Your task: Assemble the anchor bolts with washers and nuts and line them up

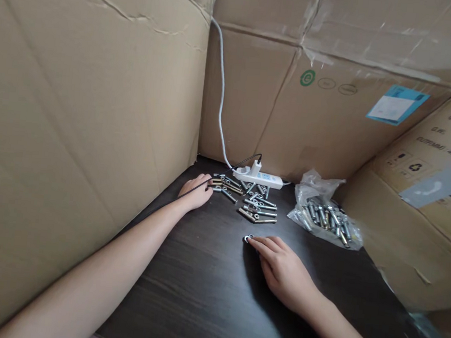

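Observation:
My left hand [196,191] rests at the left end of a group of expansion bolts [229,195], its fingers curled down beside them. Whatever lies under those fingers is hidden. Nearer to me, my right hand [282,265] is low over the dark table, fingers held together. Its fingertips are closed at a small metal washer [247,238], with a second ring partly visible beside it. Between the hands and the back wall, more bolts [265,213] lie in loose rows with washers and nuts among them. Some are silvery, others brassy yellow.
A white power strip [276,182] with a plugged-in charger stands behind the bolts. Its white cable [222,89] climbs the corner; a thin black cord [175,198] crosses by my left hand. A clear bag of bolts [327,216] sits right. Cardboard walls [96,98] enclose the table [182,282].

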Demonstrator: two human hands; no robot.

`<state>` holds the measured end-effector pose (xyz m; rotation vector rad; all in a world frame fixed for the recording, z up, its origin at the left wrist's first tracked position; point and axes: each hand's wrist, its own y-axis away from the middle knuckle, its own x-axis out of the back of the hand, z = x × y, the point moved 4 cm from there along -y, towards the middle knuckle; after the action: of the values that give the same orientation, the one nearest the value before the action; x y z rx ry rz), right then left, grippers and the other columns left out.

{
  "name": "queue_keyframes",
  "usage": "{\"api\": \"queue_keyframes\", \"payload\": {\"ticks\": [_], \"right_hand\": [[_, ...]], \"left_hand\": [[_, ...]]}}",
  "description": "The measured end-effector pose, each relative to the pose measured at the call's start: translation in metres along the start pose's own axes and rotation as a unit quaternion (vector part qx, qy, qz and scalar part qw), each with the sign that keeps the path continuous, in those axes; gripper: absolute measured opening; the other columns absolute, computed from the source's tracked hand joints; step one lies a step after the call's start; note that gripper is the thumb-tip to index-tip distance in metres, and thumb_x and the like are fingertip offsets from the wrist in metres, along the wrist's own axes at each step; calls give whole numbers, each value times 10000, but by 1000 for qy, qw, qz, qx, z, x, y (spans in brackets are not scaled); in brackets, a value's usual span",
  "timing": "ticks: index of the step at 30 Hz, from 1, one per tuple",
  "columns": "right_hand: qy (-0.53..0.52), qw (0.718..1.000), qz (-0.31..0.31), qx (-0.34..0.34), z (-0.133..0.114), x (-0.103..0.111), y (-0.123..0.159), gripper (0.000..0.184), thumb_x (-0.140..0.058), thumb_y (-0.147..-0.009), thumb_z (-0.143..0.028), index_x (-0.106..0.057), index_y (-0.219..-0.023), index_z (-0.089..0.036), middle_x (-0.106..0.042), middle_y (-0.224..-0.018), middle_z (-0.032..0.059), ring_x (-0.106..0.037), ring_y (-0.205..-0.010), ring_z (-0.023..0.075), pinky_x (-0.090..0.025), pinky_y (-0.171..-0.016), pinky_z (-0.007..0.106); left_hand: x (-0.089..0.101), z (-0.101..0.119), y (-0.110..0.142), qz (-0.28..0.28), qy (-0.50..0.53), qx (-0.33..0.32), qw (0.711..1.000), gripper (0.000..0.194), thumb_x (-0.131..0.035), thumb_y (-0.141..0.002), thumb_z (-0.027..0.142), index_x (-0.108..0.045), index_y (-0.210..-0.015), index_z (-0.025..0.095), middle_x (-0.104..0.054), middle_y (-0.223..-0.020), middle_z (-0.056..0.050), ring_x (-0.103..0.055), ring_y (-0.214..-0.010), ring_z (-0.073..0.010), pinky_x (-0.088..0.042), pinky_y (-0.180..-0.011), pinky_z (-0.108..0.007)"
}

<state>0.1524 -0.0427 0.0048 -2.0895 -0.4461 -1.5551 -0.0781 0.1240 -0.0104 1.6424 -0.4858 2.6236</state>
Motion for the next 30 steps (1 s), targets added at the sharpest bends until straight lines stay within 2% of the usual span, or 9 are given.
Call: {"api": "queue_keyframes", "payload": {"ticks": [5, 10, 14, 18, 21, 25, 28, 30], "right_hand": [[13, 1000, -6, 23, -15, -8, -21, 474, -413, -841, -103, -531, -1290, -195, -607, -1209, 80, -529, -1063, 233, -457, -931, 395], [73, 996, -11, 40, -34, -23, -73, 445, -413, -869, -160, -520, -1300, -135, -603, -1186, 112, -512, -1064, 243, -411, -955, 371], [121, 993, 7, 1, -35, -34, -117, 434, -429, -862, -182, -530, -1279, -116, -609, -1152, 129, -509, -1053, 257, -398, -927, 360], [131, 991, 19, -27, -27, -41, -144, 398, -428, -872, -212, -549, -1233, -95, -610, -1121, 165, -510, -1039, 269, -382, -915, 384], [129, 991, 30, -33, -25, -44, -148, 399, -426, -882, -240, -545, -1231, -89, -607, -1124, 167, -501, -1046, 275, -373, -917, 392], [124, 991, 51, -24, -26, -40, -137, 431, -437, -883, -264, -509, -1276, -100, -586, -1177, 148, -481, -1073, 272, -364, -933, 382], [117, 989, 94, -8, -15, -24, -120, 394, -441, -881, -262, -538, -1240, -129, -592, -1161, 128, -485, -1062, 264, -367, -931, 372], [120, 986, 117, -24, 7, -8, -105, 358, -447, -876, -256, -566, -1194, -145, -608, -1113, 119, -502, -1030, 258, -380, -914, 366]], "left_hand": [[-1, -2, 1, 1, 6, 12, 1000, 130, -477, -836, 232, -527, -955, 245, -560, -924, 2, -560, -741, -155, -411, -670, -272], [-1, -2, 3, 9, 9, 14, 1000, 153, -449, -845, 196, -518, -973, 246, -565, -1002, -7, -567, -761, -158, -418, -680, -279], [-1, -2, 4, 10, 7, 19, 1000, 162, -456, -847, 181, -519, -984, 241, -569, -1027, -14, -577, -812, -164, -426, -725, -281], [-2, -2, 4, 10, 5, 19, 1000, 151, -467, -853, 195, -515, -988, 241, -573, -1026, -19, -583, -828, -170, -431, -735, -286], [-3, -2, 5, 11, 2, 17, 1000, 131, -464, -859, 202, -512, -975, 239, -573, -1020, -23, -588, -833, -178, -431, -734, -295], [-2, -2, 5, 12, -2, 12, 1000, 125, -462, -860, 213, -505, -975, 239, -568, -1024, -23, -589, -843, -179, -429, -740, -294], [-1, 0, 5, 13, -7, 8, 1000, 128, -454, -858, 220, -496, -978, 235, -560, -1024, -29, -585, -839, -184, -429, -748, -302], [0, 3, 6, 14, -11, 2, 1000, 148, -459, -848, 226, -489, -993, 228, -553, -1030, -38, -581, -842, -194, -428, -757, -314]]}}
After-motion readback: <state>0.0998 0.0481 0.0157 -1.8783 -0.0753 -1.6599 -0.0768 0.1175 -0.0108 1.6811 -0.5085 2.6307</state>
